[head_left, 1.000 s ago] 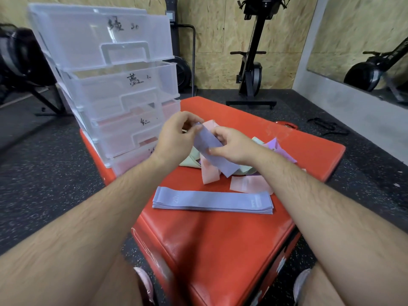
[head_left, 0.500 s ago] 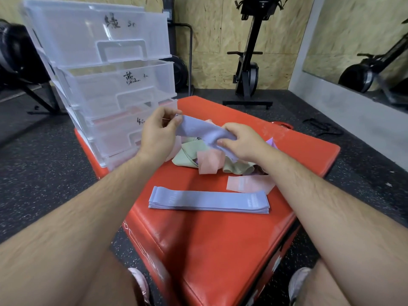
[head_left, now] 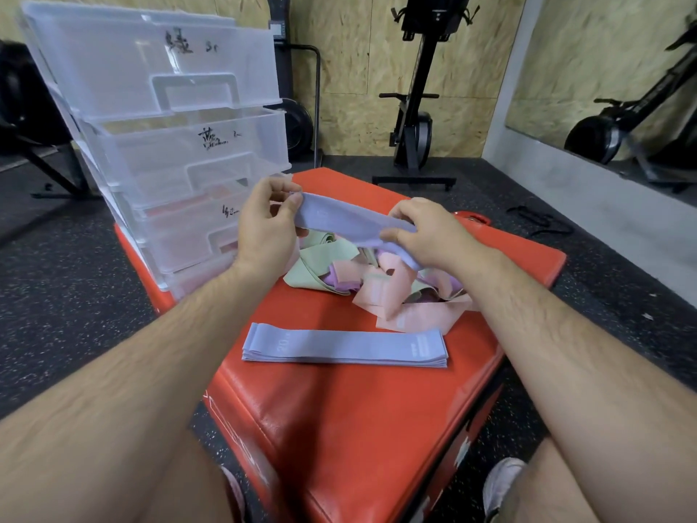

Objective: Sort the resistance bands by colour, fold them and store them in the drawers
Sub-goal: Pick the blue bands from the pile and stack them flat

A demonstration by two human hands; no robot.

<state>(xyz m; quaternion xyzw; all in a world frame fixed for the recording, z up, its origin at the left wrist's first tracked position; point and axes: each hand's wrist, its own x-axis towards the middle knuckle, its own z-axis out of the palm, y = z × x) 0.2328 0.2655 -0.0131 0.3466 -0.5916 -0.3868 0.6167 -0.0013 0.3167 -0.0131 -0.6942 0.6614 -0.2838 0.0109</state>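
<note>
A blue resistance band (head_left: 341,224) is stretched flat between my two hands above the red padded box (head_left: 339,420). My left hand (head_left: 266,228) pinches its left end and my right hand (head_left: 426,235) pinches its right end. Under it lies a loose heap of green, pink and purple bands (head_left: 373,281). Nearer to me, a neat stack of flat blue bands (head_left: 345,347) rests on the box. A clear plastic drawer unit (head_left: 162,145) with handwritten labels stands at the box's back left, its drawers pulled partly out.
Black speckled rubber floor (head_left: 68,296) surrounds the box. Exercise machines (head_left: 415,137) stand by the chipboard back wall, and a mirror (head_left: 611,84) lines the right wall. My shoes (head_left: 501,485) show at the bottom beside the box.
The blue band was hanging bunched between my hands; my left hand has pulled its end out leftwards, so it now lies stretched out flat between both hands.
</note>
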